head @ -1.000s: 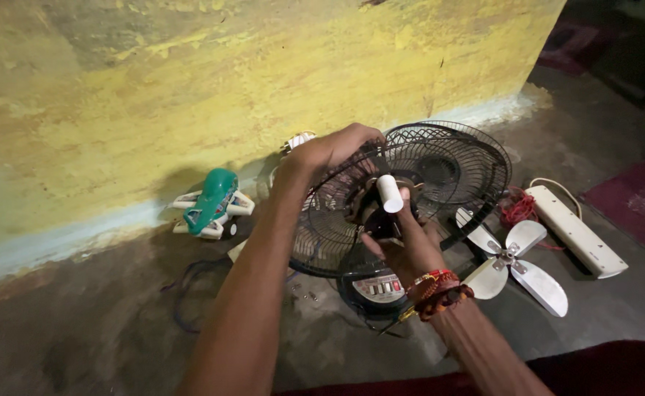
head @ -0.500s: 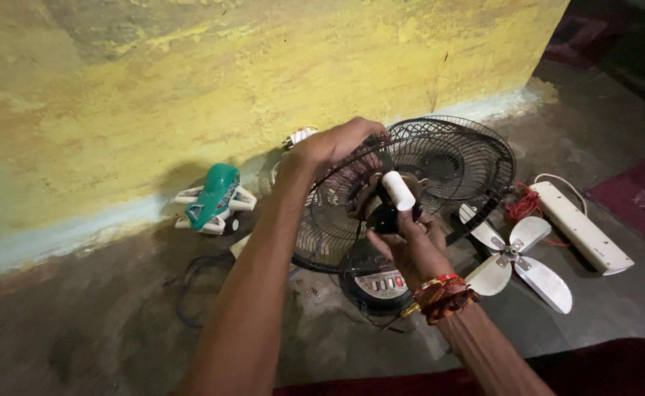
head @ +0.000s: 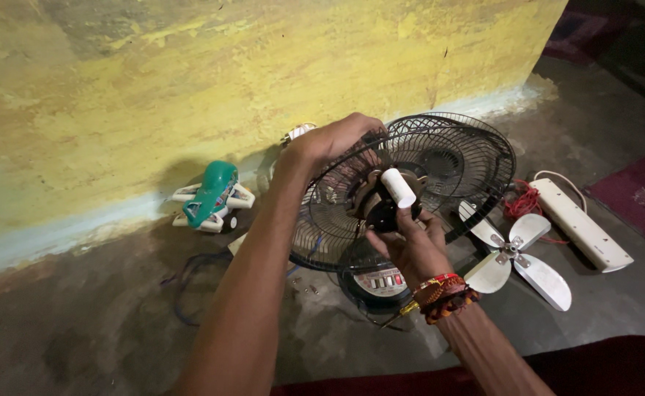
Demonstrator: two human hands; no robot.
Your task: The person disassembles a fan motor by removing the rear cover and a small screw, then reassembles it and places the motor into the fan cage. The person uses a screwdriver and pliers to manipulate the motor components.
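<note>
In the head view, a black fan (head: 410,191) with its wire cage still on the back stood on the floor (head: 80,323) in the middle of the frame, close to a yellow wall (head: 190,81). The left hand (head: 333,143) was at the upper middle of the frame, and its fingers were curled shut over the top rim of the cage, keeping the fan from tipping. The right hand (head: 410,246) sat just below the middle of the fan, with red and orange bands on the wrist. Its fingers were closed around a small white tube (head: 398,188) (it looked like a little round part from the fan), which was held up right in front of the dark motor (head: 377,209).

The fan blade (head: 517,253), white with four wings, lay flat on the floor at the right, off the fan. A white power strip (head: 583,224) lay past it, with red wire (head: 524,202) beside it. A green toy car (head: 212,196) sat at the left by the wall.

The step in hand seemed to be work on the motor, with the white tube at it. The next move would need a steady left hand and slow, careful fingers.
</note>
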